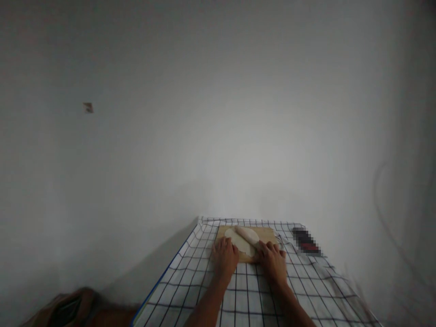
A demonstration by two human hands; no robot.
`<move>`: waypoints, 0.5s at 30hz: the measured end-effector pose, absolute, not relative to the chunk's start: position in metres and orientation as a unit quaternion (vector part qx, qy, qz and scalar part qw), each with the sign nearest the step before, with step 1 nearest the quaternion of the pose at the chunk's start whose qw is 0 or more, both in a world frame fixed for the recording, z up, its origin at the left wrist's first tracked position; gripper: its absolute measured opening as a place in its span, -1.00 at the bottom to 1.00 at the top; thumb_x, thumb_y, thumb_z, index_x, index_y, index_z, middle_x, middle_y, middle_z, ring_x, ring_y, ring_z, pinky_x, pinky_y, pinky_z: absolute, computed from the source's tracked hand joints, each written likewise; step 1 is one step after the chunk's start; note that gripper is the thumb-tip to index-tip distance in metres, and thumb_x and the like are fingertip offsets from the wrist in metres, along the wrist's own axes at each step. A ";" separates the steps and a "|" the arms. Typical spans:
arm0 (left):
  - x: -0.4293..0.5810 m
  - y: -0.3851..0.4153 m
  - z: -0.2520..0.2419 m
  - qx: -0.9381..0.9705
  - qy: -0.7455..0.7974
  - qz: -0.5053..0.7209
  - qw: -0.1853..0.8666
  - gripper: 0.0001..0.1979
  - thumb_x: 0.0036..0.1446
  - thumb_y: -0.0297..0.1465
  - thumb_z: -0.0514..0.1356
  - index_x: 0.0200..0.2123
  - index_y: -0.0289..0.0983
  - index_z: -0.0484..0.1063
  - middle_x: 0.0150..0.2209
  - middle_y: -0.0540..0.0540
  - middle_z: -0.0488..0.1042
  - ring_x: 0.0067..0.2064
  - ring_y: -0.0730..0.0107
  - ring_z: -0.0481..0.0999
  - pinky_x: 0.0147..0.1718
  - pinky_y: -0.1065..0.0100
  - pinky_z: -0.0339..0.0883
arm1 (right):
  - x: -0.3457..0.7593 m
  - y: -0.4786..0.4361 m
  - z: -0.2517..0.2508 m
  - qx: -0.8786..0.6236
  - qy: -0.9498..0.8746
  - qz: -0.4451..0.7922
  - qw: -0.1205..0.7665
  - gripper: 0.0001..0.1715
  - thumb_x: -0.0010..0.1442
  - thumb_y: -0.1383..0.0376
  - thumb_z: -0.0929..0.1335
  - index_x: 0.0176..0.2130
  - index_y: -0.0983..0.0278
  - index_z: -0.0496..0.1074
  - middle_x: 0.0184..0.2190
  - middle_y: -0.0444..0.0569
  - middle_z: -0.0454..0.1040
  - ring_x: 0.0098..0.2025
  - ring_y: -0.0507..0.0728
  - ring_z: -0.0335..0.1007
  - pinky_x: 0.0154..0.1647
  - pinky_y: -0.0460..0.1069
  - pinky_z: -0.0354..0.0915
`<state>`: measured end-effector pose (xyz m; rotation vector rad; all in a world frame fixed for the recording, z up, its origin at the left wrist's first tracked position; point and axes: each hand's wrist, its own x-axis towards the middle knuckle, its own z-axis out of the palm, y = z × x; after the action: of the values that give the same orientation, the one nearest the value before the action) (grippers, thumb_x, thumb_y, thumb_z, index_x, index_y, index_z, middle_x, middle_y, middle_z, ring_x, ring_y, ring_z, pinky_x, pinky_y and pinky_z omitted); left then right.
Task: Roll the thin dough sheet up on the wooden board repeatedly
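Note:
A flat, pale sheet of dough point(238, 244) lies on a wooden board point(269, 234). Across its right part, a light-coloured rolling pin point(247, 234) rests at a slant, its far end toward the back left. My right hand point(273, 259) is closed around the pin's near end at the board's right front. At the dough's left front edge, my left hand point(225, 255) has its fingers bent down and pinching the edge. The fingertips of both hands are partly hidden.
The board sits on a table with a white and black checked cloth point(190, 290), against a white wall point(218, 113). A blurred-out dark and red item point(306, 242) lies at the right edge. A brown object point(68, 309) stands low at the left.

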<state>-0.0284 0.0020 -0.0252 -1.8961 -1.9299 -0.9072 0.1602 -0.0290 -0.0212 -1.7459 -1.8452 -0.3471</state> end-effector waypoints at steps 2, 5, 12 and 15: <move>-0.032 0.009 -0.018 -0.669 -0.676 -0.279 0.135 -0.68 0.28 -0.32 0.07 0.02 -0.25 0.48 0.09 -0.26 0.44 0.10 0.05 0.40 0.12 0.05 0.18 | 0.160 -0.023 -0.025 -0.665 -0.669 -0.118 0.311 -0.67 0.42 0.22 0.23 0.12 0.07 0.41 -0.08 0.02 0.51 0.02 0.23 0.37 -0.03 0.09 0.15; -0.038 0.027 0.001 -0.698 -0.672 -0.227 0.101 -0.66 0.29 -0.29 0.06 0.03 -0.27 0.45 0.07 -0.28 0.44 0.11 0.05 0.39 0.02 0.13 0.26 | 0.166 -0.013 -0.032 -0.680 -0.612 -0.076 0.397 -0.62 0.45 0.17 0.17 0.15 0.12 0.37 -0.03 0.04 0.50 0.01 0.21 0.41 -0.07 0.05 0.21; -0.028 0.089 0.026 -0.702 -0.675 -0.224 -0.014 -0.69 0.14 -0.31 0.25 -0.06 -0.29 0.50 -0.01 -0.34 0.53 0.09 -0.02 0.47 0.07 0.08 0.29 | 0.186 -0.001 -0.042 -0.587 -0.549 0.041 0.594 -0.41 0.40 -0.03 0.12 0.11 0.27 0.41 0.01 0.15 0.52 0.03 0.26 0.44 -0.03 0.06 0.32; -0.029 0.108 0.031 -0.690 -0.682 -0.227 -0.081 -0.63 -0.08 -0.28 0.41 -0.19 -0.33 0.53 -0.14 -0.33 0.59 -0.02 -0.08 0.55 -0.04 0.10 0.37 | 0.187 -0.002 -0.041 -0.565 -0.547 0.072 0.614 -0.39 0.38 -0.06 0.14 0.10 0.26 0.44 0.05 0.14 0.51 0.06 0.27 0.43 0.04 0.09 0.32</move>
<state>-0.0293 0.1083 0.0311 -2.2870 -2.2622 -0.7541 0.1871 -0.0020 -0.0409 -1.3017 -1.2618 0.1664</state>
